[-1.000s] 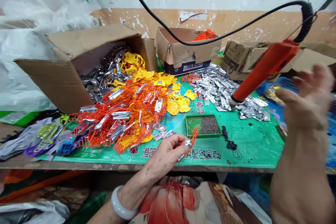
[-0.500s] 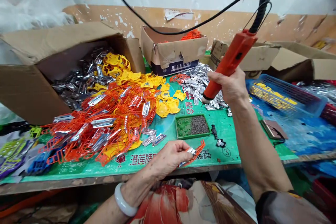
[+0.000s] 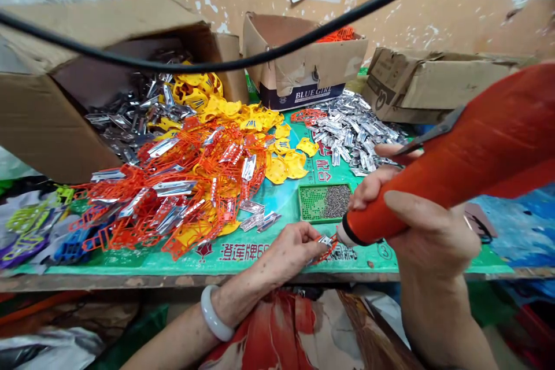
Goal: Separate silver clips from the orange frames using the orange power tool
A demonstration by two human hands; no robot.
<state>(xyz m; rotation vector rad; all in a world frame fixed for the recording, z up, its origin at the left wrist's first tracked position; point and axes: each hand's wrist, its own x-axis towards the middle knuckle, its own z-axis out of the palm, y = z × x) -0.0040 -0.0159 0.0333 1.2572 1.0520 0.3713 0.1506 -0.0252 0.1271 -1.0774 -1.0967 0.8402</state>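
My left hand (image 3: 292, 251) pinches an orange plastic frame with a silver piece on it (image 3: 326, 241), just above the table's front edge. Wrapped round a red electric screwdriver (image 3: 459, 156) is my right hand (image 3: 427, 225). The screwdriver tilts down to the left, and its pale nose meets the orange frame; whether its bit touches a screw I cannot tell. Behind the left hand sits a green tray (image 3: 306, 221) with small screws (image 3: 337, 201) heaped in its right half. Several loose silver pieces (image 3: 255, 217) lie left of the tray.
Orange frames (image 3: 173, 202), yellow parts (image 3: 286, 166) and silver pieces (image 3: 353, 127) are piled across the green table cover. Cardboard boxes (image 3: 65, 127) stand at the back and left. A black cable (image 3: 260, 58) hangs across the view. A notebook (image 3: 483, 219) lies at right.
My right hand reached from the far right, took hold of the hanging electric screwdriver and brought it down and closer, onto the orange frame. My left hand kept its pinch.
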